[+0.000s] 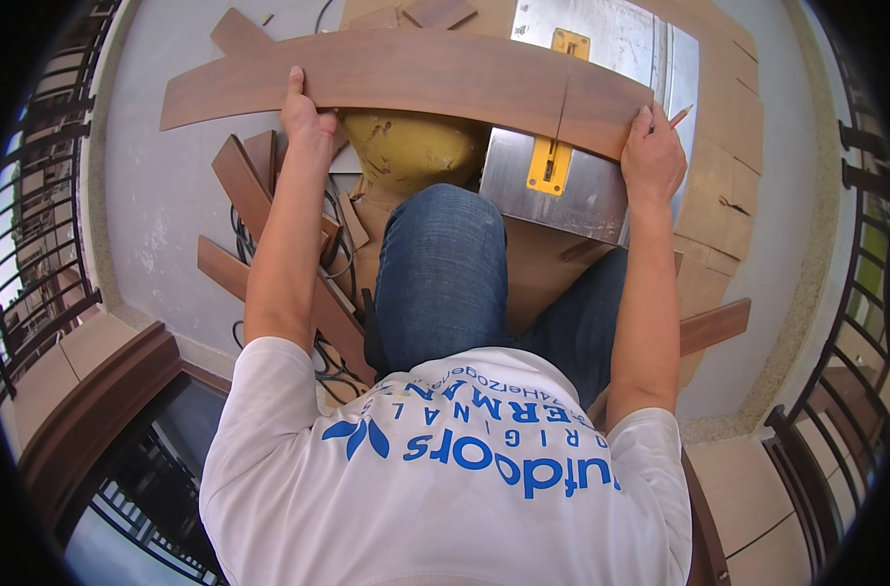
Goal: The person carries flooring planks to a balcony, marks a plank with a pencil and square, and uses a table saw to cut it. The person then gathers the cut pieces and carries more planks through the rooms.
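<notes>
A long reddish-brown wooden plank [406, 70] lies crosswise over the metal top of a table saw [523, 181]. My left hand [306, 112] grips the plank's near edge towards its left end, thumb on top. At the plank's right end, my right hand [654, 156] is closed on the corner, with a pencil [680, 116] sticking out between the fingers. A thin dark line crosses the plank, level with the saw's yellow insert [550, 168]; I cannot tell whether it is a mark or a cut. The plank hides the middle of the insert.
A dusty rounded yellow object [414, 151] stands left of the saw, under the plank. Cut boards [242, 184] and black cables [339, 264] lie to my left. Cardboard [723, 195] covers the floor at right, near another board [716, 326]. Railings [49, 215] border both sides.
</notes>
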`<state>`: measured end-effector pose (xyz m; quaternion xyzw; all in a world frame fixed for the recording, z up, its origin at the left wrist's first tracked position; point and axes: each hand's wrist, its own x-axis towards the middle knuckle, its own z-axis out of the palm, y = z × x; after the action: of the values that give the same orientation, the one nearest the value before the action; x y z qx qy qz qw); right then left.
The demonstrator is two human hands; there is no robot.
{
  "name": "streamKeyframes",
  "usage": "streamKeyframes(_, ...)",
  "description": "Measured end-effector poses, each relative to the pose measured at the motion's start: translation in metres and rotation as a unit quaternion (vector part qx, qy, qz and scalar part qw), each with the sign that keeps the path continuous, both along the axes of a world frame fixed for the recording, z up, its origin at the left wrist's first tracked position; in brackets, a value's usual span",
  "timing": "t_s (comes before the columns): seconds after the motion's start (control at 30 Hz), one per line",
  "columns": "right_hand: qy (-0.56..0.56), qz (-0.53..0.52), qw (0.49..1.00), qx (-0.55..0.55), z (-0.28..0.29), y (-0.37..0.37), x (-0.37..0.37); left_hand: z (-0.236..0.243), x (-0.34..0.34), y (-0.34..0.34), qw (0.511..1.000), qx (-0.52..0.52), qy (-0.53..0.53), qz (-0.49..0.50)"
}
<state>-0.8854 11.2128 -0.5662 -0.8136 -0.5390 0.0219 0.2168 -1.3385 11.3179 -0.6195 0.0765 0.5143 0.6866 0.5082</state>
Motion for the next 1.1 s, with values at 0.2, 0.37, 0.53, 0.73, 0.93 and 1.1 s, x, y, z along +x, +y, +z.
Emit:
streamKeyframes(0.2,-0.005,-0.001,1.000,-0.004,-0.002,-0.002,0.001,0.003,0.001,-0.005,1.000,0.007,-0.023,0.005)
streamKeyframes(0.37,-0.002,-0.001,1.000,-0.006,-0.001,-0.004,-0.001,0.003,0.001,-0.006,1.000,0.012,-0.017,0.001)
streamKeyframes(0.53,-0.003,-0.003,1.000,-0.008,0.001,-0.005,-0.002,-0.001,-0.002,-0.007,1.000,0.012,-0.016,0.001)
streamKeyframes(0.73,0.003,-0.007,1.000,-0.010,0.001,-0.007,-0.002,0.000,-0.002,-0.010,1.000,0.012,-0.015,0.009)
streamKeyframes(0.93,-0.003,0.000,1.000,-0.004,-0.001,-0.008,-0.002,0.000,-0.004,-0.012,1.000,0.012,-0.012,0.000)
streamKeyframes(1.1,-0.002,0.004,1.000,0.001,0.000,-0.011,-0.002,0.002,-0.002,-0.014,1.000,0.011,-0.014,0.004)
